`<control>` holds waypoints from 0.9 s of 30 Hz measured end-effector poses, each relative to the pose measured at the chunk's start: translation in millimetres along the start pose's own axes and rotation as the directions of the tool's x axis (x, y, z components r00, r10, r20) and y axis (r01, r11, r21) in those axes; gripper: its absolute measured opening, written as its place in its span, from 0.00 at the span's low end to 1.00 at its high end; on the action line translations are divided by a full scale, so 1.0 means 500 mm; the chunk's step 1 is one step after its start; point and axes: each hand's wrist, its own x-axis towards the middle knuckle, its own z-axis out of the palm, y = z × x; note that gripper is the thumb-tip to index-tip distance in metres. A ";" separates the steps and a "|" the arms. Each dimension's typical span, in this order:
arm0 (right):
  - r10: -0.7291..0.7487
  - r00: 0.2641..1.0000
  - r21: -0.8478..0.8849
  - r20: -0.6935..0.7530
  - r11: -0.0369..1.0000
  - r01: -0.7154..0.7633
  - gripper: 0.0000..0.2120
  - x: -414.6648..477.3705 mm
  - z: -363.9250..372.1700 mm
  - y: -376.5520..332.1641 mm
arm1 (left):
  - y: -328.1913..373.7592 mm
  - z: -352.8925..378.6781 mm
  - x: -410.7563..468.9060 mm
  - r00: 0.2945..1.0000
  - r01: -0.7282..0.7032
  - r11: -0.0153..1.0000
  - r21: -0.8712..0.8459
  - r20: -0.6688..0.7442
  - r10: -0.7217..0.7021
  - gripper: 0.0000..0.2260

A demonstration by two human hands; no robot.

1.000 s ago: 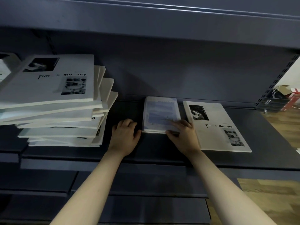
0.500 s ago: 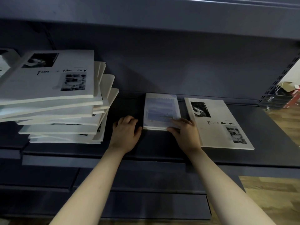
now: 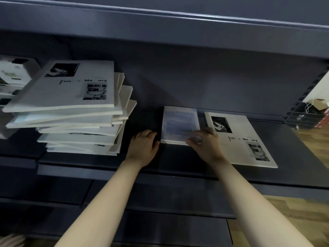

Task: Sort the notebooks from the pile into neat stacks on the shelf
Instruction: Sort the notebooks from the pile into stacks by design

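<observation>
Your right hand [image 3: 204,145] lies flat, fingers spread, on the near right corner of the small blue notebook [image 3: 179,124], pressing it to the shelf [image 3: 178,157] rather than gripping it. Your left hand [image 3: 144,147] rests loosely curled on the shelf just beside the notebook's left edge, holding nothing.

The blue notebook seems to sit on another thin one, just left of the big white notebook [image 3: 245,139]. The pile [image 3: 74,111] stands well to the left, tall and fanned out, its upper books overhanging to the right.

Risks from here, as I judge them: push the blue notebook sideways and it may ride over the white one's edge, or skew off the one beneath. Pull carelessly from the pile and the overhanging books could slide down onto the shelf. The white notebook lies slightly angled, so anything stacked on it would likely inherit that tilt.
</observation>
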 end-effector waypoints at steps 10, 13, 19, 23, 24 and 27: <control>-0.098 0.953 0.162 -0.288 0.975 0.149 0.08 0.030 -0.105 -0.132 | 0.085 -0.131 -0.003 0.962 -0.191 0.981 -0.032 -0.207 0.180 0.18; -0.127 0.956 0.173 -0.265 0.969 0.176 0.09 0.045 -0.129 -0.179 | 0.108 -0.192 -0.002 0.935 -0.224 0.975 0.003 -0.281 0.215 0.18; -0.171 0.967 0.185 -0.189 0.961 0.206 0.09 0.058 -0.132 -0.266 | 0.067 -0.303 -0.011 0.880 -0.177 0.983 0.057 -0.438 0.184 0.20; -0.182 0.975 0.192 -0.126 0.960 0.204 0.08 0.067 -0.094 -0.328 | -0.016 -0.366 -0.034 0.879 -0.083 0.992 0.094 -0.463 0.118 0.19; -0.185 0.974 0.202 -0.128 0.957 0.209 0.08 0.069 -0.083 -0.346 | -0.039 -0.378 -0.044 0.889 -0.059 0.994 0.091 -0.448 0.094 0.18; -0.207 0.973 0.277 -0.102 0.934 0.227 0.09 0.066 -0.056 -0.415 | -0.111 -0.409 -0.078 0.908 0.038 0.996 0.077 -0.420 -0.002 0.19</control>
